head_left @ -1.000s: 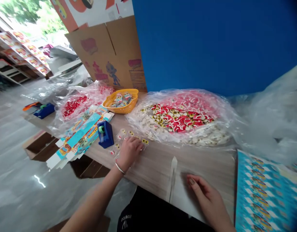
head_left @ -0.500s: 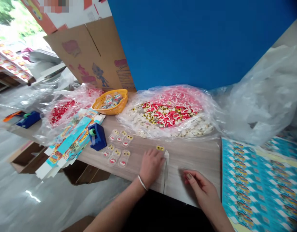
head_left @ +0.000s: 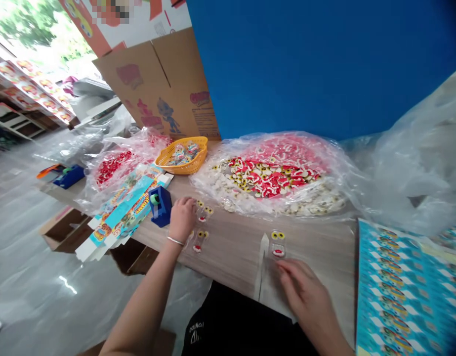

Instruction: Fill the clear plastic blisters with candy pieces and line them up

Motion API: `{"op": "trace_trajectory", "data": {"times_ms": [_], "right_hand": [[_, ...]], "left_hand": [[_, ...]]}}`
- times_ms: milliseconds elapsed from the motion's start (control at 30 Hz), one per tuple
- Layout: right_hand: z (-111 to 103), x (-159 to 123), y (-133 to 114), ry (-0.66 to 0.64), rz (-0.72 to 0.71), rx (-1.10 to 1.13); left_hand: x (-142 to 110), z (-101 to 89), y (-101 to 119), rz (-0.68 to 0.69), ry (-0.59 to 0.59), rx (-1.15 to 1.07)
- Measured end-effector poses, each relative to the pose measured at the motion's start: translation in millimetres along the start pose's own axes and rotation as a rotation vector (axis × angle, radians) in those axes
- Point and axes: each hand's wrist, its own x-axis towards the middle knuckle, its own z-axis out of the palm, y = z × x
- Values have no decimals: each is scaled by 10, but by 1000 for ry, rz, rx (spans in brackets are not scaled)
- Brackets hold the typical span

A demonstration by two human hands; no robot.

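My left hand (head_left: 182, 217) reaches over the small clear packs (head_left: 200, 241) on the table, beside a blue tape dispenser (head_left: 161, 206). Its fingers extend forward over the packs and hide some of them; I see nothing held in it. Each visible pack has yellow-rimmed candy eyes and a red-and-white mouth piece. Another such pack (head_left: 278, 244) lies apart, right of a narrow pale strip with a pointed end (head_left: 263, 262). At that pack's lower edge is my right hand (head_left: 305, 289), fingers curled against the thumb; what they pinch, if anything, is hidden.
Behind, an open plastic bag (head_left: 275, 173) spills eye and mouth pieces. An orange basket (head_left: 198, 155) holds packed pieces. Printed blue cartons (head_left: 129, 202) lie left; printed blue sheets (head_left: 394, 287) lie right. A blue panel (head_left: 305, 64) and cardboard box (head_left: 157, 89) stand behind.
My left hand has swung left from beside the pale strip to the group of packs. One pack now shows right of the strip, near my right hand. The view has shifted slightly.
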Motion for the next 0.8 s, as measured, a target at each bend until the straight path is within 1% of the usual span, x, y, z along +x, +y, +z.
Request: {"op": "trace_trajectory", "data": {"times_ms": [67,133,167,267,333,367,433,533,600,700,800], "right_hand": [[290,316,-294,-98,-226,-125],[622,677,-562,-248,-400,-216],[787,855,-670,-305,-463,-259],[1202,1299,-853,-389,-520,-412],[1367,1472,-867,-419,-532,-474],[1408,1515,-849,-429,-537,-487],[1409,1527,-777,-431,-543,-496],[1239,1409,-607,-411,-548,-543],[1051,1271,-473,-403,-530,-594],[728,1000,-275,-385,-478,-662],[424,686,-103,-351,-449,-693]], "left_hand": [[102,-28,-275,-7,-30,13],[138,7,-427,-7,-70,16],[139,37,-471,-9,-87,18],[113,123,-533,-27,-115,33],[91,154,-540,-38,-128,47],[79,162,-533,-42,-135,54],[51,172,-485,-43,-154,63],[-30,200,-280,-22,-190,61],[-120,230,-34,9,-219,43],[-298,268,452,57,-253,50],[-467,285,909,79,-257,116]]}}
